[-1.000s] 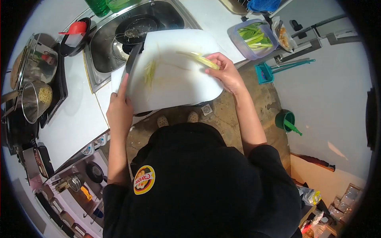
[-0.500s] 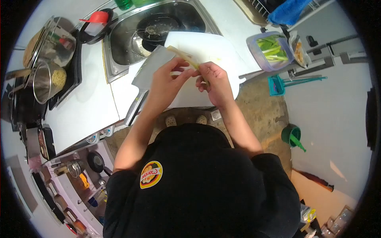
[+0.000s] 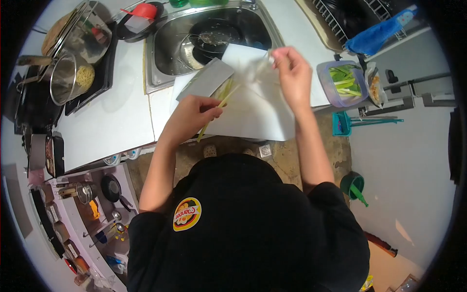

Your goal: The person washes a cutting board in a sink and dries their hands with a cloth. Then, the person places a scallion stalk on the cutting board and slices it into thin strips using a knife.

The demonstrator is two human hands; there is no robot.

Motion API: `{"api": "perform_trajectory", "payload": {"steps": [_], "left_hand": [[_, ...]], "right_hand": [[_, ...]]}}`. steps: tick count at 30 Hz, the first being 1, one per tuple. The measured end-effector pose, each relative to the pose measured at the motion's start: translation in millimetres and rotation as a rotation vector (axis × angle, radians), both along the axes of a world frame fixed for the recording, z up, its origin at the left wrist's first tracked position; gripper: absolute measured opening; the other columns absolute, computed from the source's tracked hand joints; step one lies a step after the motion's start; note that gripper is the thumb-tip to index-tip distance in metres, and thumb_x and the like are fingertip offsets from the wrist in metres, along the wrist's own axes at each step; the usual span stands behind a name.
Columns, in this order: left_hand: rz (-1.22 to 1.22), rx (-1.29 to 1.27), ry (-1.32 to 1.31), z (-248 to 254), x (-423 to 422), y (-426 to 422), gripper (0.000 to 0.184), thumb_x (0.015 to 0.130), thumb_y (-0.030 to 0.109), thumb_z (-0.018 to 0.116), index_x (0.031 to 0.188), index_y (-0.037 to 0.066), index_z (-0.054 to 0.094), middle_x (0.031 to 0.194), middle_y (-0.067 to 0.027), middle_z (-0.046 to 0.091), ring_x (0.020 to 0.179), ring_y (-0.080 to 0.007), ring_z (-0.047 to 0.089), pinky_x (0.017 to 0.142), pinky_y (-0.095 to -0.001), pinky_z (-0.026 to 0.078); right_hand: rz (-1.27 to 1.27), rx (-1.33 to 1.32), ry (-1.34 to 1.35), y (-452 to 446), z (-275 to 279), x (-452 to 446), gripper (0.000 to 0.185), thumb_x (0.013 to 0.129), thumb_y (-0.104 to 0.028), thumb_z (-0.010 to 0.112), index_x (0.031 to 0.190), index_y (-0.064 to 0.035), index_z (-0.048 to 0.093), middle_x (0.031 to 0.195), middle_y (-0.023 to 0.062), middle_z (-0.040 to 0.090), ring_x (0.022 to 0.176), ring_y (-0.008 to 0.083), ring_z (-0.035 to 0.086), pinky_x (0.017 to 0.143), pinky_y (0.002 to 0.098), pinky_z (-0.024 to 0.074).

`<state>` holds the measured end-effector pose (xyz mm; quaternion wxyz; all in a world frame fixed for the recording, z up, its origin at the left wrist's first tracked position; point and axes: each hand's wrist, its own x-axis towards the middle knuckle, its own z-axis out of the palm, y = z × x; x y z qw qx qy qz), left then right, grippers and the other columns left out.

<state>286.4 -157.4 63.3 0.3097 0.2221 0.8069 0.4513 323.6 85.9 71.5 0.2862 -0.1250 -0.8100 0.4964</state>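
My left hand (image 3: 194, 117) pinches a thin yellow-green stalk (image 3: 224, 101) over the left part of the white cutting board (image 3: 262, 114). Beside that hand the cleaver's broad blade (image 3: 208, 80) lies on the board, its handle hidden. Pale green pieces (image 3: 224, 87) are next to the blade's edge. My right hand (image 3: 294, 73) is raised above the board's right side, thumb and fingers closed on something pale and blurred that I cannot make out.
Behind the board is a metal sink (image 3: 160, 58) with a black pan (image 3: 216, 36). A plastic container (image 3: 346, 100) of green vegetables stands right. A strainer (image 3: 63, 78) with noodles is left, a blue cloth (image 3: 382, 34) at the upper right.
The hands were together on the stalk and have moved apart, my right hand up and to the right. The cleaver and board appear shifted in view, and the cleaver's handle is now hidden.
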Motion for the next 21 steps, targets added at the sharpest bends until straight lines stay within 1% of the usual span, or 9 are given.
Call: {"api": "perform_trajectory", "payload": {"steps": [4,6,8,9,10,12,17,20,21], "left_hand": [[0.219,0.054,-0.080,4.3,4.7,-41.4,0.026,0.092,0.015,0.065,0.112,0.000,0.070,0.079,-0.0001,0.064,0.074,-0.0070,0.057,0.068,-0.0219,0.047],[0.384,0.226,-0.191,2.9,5.6,-53.8,0.025,0.092,0.015,0.065,0.112,0.001,0.069,0.082,-0.0006,0.064,0.075,-0.0078,0.059,0.068,-0.0217,0.048],[0.544,0.401,-0.298,-0.5,5.1,-66.2,0.023,0.093,0.014,0.064,0.112,0.002,0.068,0.084,-0.0011,0.065,0.076,-0.0087,0.061,0.069,-0.0215,0.049],[0.565,0.544,-0.321,-2.6,2.0,-71.5,0.022,0.093,0.014,0.064,0.112,0.003,0.066,0.086,-0.0018,0.065,0.077,-0.0100,0.062,0.070,-0.0223,0.051],[0.579,0.687,-0.342,-3.1,-0.3,-76.2,0.021,0.093,0.014,0.064,0.112,0.003,0.065,0.088,-0.0026,0.065,0.078,-0.0114,0.064,0.071,-0.0231,0.052],[0.600,0.699,-0.309,0.4,-2.0,-78.2,0.019,0.093,0.013,0.063,0.109,0.002,0.062,0.090,-0.0048,0.067,0.079,-0.0125,0.065,0.072,-0.0245,0.054],[0.684,0.696,-0.300,-3.0,-2.9,-61.0,0.018,0.094,0.013,0.064,0.109,0.005,0.062,0.097,-0.0068,0.068,0.082,-0.0125,0.066,0.079,-0.0280,0.055],[0.594,0.676,-0.285,-10.3,-13.1,-38.5,0.021,0.093,0.016,0.066,0.109,0.005,0.062,0.101,-0.0066,0.068,0.087,-0.0137,0.066,0.083,-0.0284,0.055],[0.560,0.670,-0.305,-11.9,-15.4,-29.9,0.021,0.093,0.016,0.066,0.109,0.005,0.062,0.101,-0.0066,0.068,0.087,-0.0137,0.066,0.083,-0.0284,0.055]], "right_hand": [[0.032,0.118,0.111,-3.6,42.0,-54.5,0.022,0.094,-0.022,0.060,0.092,-0.0030,0.069,0.070,0.0083,0.067,0.065,0.0156,0.064,0.065,0.0302,0.0502],[0.093,0.104,0.422,-12.3,42.9,-102.6,0.026,0.095,-0.024,0.060,0.090,0.0008,0.067,0.075,0.0061,0.067,0.069,0.0135,0.060,0.064,0.0286,0.0465],[0.119,0.488,0.180,-15.7,26.6,-151.8,0.039,0.097,-0.035,0.055,0.095,0.0017,0.069,0.080,0.0142,0.070,0.074,0.0300,0.066,0.071,0.0398,0.0504],[0.084,0.727,-0.055,-32.8,25.2,-160.7,0.044,0.097,-0.040,0.051,0.096,-0.0015,0.071,0.091,0.0164,0.070,0.087,0.0289,0.068,0.077,0.0416,0.0532],[0.056,0.859,-0.272,-38.3,3.3,-169.5,0.061,0.097,-0.053,0.042,0.100,-0.0003,0.071,0.114,0.0227,0.064,0.108,0.0418,0.060,0.086,0.0523,0.0505],[0.170,0.782,-0.436,-51.4,-4.2,-177.1,0.064,0.096,-0.057,0.042,0.101,-0.0002,0.071,0.124,0.0240,0.058,0.117,0.0455,0.053,0.087,0.0538,0.0493],[0.349,0.391,-0.252,-40.5,-8.2,-113.9,0.030,0.085,-0.029,0.066,0.102,-0.0050,0.074,0.098,0.0213,0.070,0.097,0.0330,0.068,0.091,0.0385,0.0507],[0.688,0.010,-0.290,-36.0,-10.7,-66.2,0.026,0.084,-0.025,0.072,0.104,-0.0084,0.075,0.099,0.0145,0.073,0.100,0.0286,0.069,0.092,0.0358,0.0505],[0.650,0.005,-0.297,-27.0,-11.7,-59.4,0.026,0.084,-0.025,0.072,0.104,-0.0084,0.075,0.099,0.0145,0.073,0.100,0.0286,0.069,0.092,0.0358,0.0505]]}}
